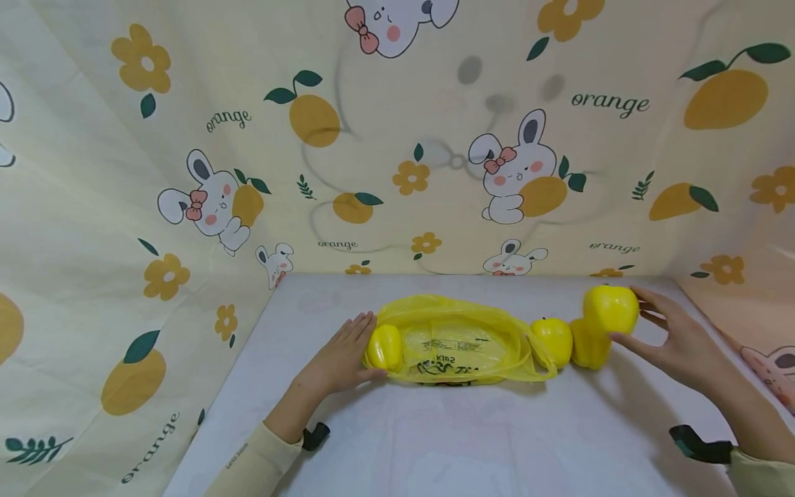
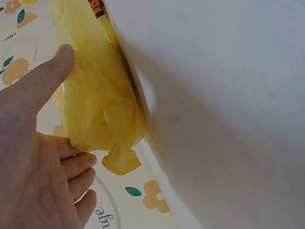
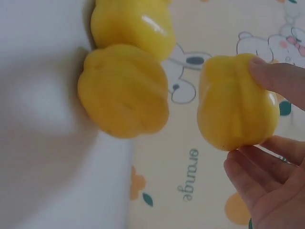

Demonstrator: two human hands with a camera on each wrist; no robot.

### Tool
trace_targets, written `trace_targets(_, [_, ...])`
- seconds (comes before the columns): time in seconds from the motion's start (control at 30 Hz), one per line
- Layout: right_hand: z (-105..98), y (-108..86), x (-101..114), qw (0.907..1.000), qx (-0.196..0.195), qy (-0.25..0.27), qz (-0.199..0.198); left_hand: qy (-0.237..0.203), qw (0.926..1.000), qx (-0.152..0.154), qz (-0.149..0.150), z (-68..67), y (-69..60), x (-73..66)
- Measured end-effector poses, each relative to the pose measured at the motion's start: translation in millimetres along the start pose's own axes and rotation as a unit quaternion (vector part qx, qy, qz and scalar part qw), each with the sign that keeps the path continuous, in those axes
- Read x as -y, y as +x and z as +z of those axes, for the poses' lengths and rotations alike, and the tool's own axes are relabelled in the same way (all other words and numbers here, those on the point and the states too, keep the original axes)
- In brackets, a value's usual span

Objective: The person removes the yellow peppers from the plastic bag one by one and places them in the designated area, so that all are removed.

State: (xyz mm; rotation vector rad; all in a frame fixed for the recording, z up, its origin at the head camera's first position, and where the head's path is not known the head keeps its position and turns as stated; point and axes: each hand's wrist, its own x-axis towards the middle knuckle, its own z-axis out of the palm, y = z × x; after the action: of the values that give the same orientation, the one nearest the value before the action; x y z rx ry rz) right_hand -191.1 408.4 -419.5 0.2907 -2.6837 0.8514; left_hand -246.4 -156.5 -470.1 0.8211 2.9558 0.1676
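Right hand (image 1: 673,338) pinches yellow bell pepper (image 1: 611,309) above bench (image 1: 404,442), thumb opposing fingers; right-wrist view shows its lobes and gap to two more peppers (image 3: 124,90). Left hand (image 1: 338,352), fingers nearly straight, touches end of yellow plastic bag (image 1: 447,307); head view shows fourth pepper (image 1: 385,348) inside, left-wrist view just outer plastic, top cut off. Bench runs wide in front, near edge out of frame.

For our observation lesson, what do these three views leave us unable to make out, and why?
- Head view: the upper part of the rear pepper, hidden by the held pepper.
- Head view: fine print on the yellow bag, too small to read.
- Left wrist view: the orange print, cut off by the top edge.
- Right wrist view: the topmost pepper, cut off by the top edge.
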Motion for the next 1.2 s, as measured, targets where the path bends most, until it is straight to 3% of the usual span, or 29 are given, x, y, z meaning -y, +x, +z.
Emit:
trace_targets(0.5, [-11, -10.2, -20, 0.9998, -0.015, 0.008, 0.012, 0.000, 1.0000, 0.006, -0.007, -0.2, 0.3, -0.1])
trace_targets(0.87, [-12, -15.1, -34, 0.9997, -0.003, 0.008, 0.024, -0.005, 1.0000, 0.004, -0.003, -0.6, -0.3, -0.3])
trace_targets(1.2, [-10, -17.8, -53, 0.9949, 0.035, -0.035, 0.088, -0.006, 1.0000, 0.003, -0.003, -0.1, -0.7, -0.3])
